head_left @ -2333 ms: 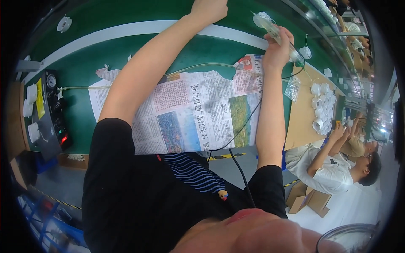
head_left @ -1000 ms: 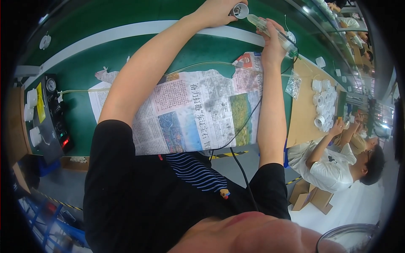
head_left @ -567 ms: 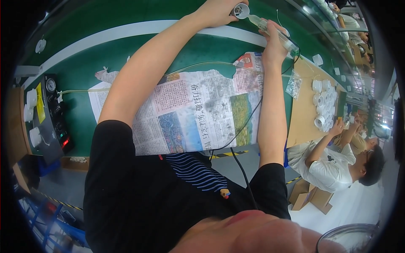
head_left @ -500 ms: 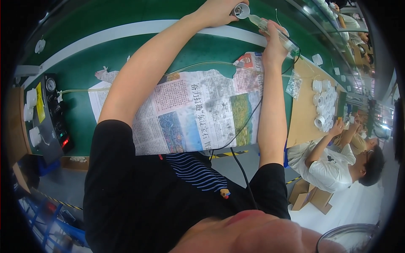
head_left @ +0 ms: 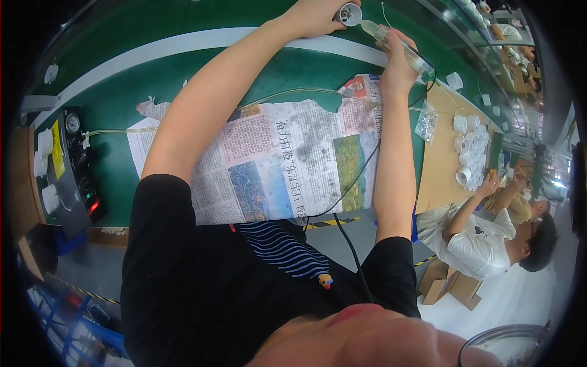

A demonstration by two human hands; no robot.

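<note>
At the far middle of the bench, my left hand (head_left: 315, 18) grips a small white round cup-shaped housing (head_left: 350, 14), its open side showing some small parts within. My right hand (head_left: 398, 61) is wrapped round a clear dispensing syringe (head_left: 418, 63) with a tapered nozzle. The nozzle tip points left and lies at the rim of the housing; whether it touches cannot be made out. A thin clear hose (head_left: 287, 93) crosses the bench under my left forearm.
Newspaper sheets (head_left: 299, 165) cover the near bench. A black dispenser controller with a gauge (head_left: 74, 123) stands left. On the right, brown cardboard (head_left: 437, 165) carries a clear bag of small parts (head_left: 426, 122) and several white housings (head_left: 466, 147). A co-worker in white (head_left: 477, 244) sits beyond.
My hands, the housing and the syringe stay almost in place. White pieces hanging or lying along the far edge have shifted slightly left in the picture.
</note>
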